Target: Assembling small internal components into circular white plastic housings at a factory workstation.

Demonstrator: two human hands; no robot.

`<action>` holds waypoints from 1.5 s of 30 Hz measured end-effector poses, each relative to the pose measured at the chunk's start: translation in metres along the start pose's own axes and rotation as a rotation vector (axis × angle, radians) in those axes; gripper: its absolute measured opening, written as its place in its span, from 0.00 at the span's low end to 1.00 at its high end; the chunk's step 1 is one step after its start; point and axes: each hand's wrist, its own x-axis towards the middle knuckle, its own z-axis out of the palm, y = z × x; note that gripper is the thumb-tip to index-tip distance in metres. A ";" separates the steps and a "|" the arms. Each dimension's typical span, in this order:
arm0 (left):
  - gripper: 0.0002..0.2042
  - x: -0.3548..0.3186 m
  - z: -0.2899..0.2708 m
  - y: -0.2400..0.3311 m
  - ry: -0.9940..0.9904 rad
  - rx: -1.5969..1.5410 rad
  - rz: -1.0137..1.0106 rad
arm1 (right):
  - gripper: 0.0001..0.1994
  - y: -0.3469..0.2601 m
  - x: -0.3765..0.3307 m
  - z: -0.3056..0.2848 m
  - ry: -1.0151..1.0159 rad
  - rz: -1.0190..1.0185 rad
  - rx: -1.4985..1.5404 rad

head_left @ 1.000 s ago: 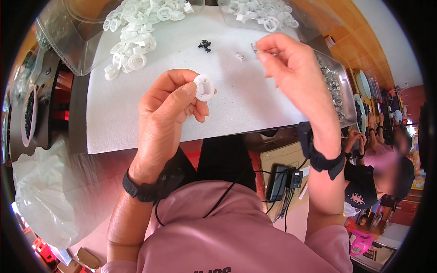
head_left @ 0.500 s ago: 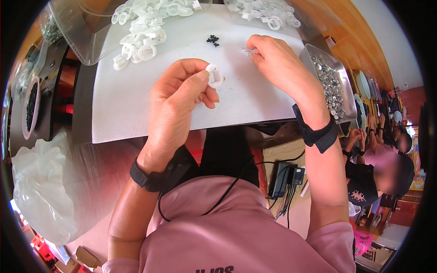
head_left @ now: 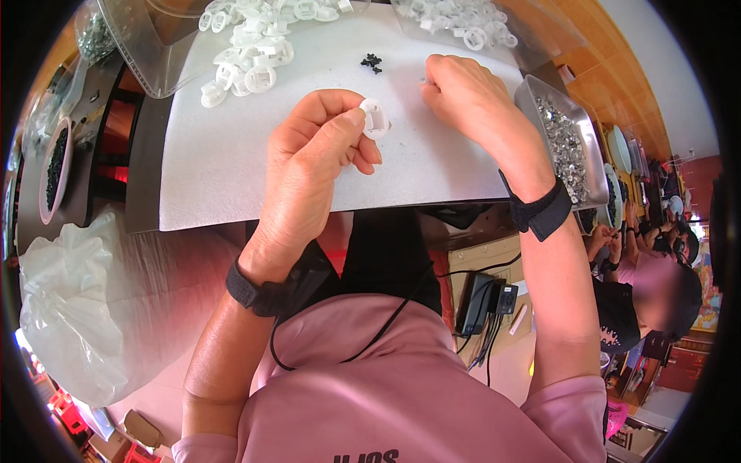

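My left hand [head_left: 312, 150] pinches a round white plastic part [head_left: 376, 119] between thumb and fingers, holding it up over the white work sheet [head_left: 231, 174]. A recess shows in the part's face. To the right, my right hand [head_left: 472, 96] is closed in a pinch above the sheet. A tiny pale bit peeks out at its fingertips, too hidden to name. Between the hands and farther off lies a small heap of black pieces [head_left: 372, 62]. Many similar white parts [head_left: 258, 65] are piled at the far left of the sheet.
A metal tray [head_left: 527, 94] of small shiny metal pieces stands by my right forearm. Clear plastic trays with more white parts [head_left: 463, 21] are at the back. A bowl of black pieces [head_left: 55, 174] and a plastic bag [head_left: 69, 309] are at left. People [head_left: 641, 301] sit at right.
Seen in the picture, my left hand with the white part has shifted slightly right and up. The pale bit at my right fingertips shows less than before. The view has tilted a little.
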 end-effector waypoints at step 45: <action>0.10 0.000 -0.003 -0.001 -0.021 -0.008 0.025 | 0.06 -0.001 -0.036 0.003 0.048 -0.071 0.164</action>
